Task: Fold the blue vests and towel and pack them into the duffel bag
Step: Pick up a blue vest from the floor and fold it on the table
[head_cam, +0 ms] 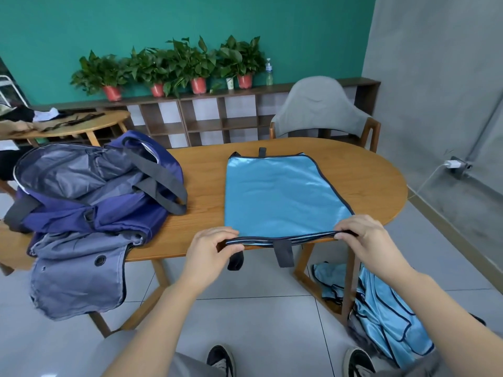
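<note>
Lying flat mid-table (pixel 375 170), blue vest (pixel 280 191), near hem overhanging front edge; bag (pixel 89 186) well left. Pinching hem corners: left hand (pixel 211 247), right hand (pixel 362 235), palms down.

Potted plants (pixel 174 66) on wall shelf (pixel 217 112); grey chair (pixel 321 107) behind wooden table (pixel 375 175).

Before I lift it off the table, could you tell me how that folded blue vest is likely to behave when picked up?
The blue vest will probably be floppy: its near edge sags between the left hand and right hand, which pinch it. Its shiny surface suggests slippery cloth, so the stacked layers may slide apart. It looks thin, so probably light.
</note>
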### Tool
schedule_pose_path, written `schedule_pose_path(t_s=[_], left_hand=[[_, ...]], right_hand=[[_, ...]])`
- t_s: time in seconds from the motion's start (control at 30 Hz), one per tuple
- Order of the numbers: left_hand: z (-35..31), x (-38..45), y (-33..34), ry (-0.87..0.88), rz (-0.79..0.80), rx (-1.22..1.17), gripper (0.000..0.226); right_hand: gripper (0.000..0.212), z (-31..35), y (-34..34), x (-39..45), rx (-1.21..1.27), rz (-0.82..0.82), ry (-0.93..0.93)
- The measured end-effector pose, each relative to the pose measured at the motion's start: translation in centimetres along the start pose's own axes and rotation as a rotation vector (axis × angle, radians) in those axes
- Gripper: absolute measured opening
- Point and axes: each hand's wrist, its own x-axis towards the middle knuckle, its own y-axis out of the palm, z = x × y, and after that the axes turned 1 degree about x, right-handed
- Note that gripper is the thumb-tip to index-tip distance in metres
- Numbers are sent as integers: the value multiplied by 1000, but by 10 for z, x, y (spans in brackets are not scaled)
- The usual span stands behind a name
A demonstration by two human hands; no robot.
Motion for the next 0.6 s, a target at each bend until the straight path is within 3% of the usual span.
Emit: schedule_pose_path(t_s=[0.07, 0.13, 0.4, 0.6], left_hand=[[-8, 0, 0, 2, -35, 33, 4], [-19, 0, -6, -41, -43, 17, 11], [-66, 33, -46, -32, -167, -192, 9], [-41, 104, -22, -105, -117, -28, 7]], right_hand=[[9, 10, -5, 2, 38, 39, 39], [9, 24, -16, 5, 119, 46, 102], [15, 60, -62, 47, 382, -135, 145], [13, 23, -34, 112, 370, -32, 265]])
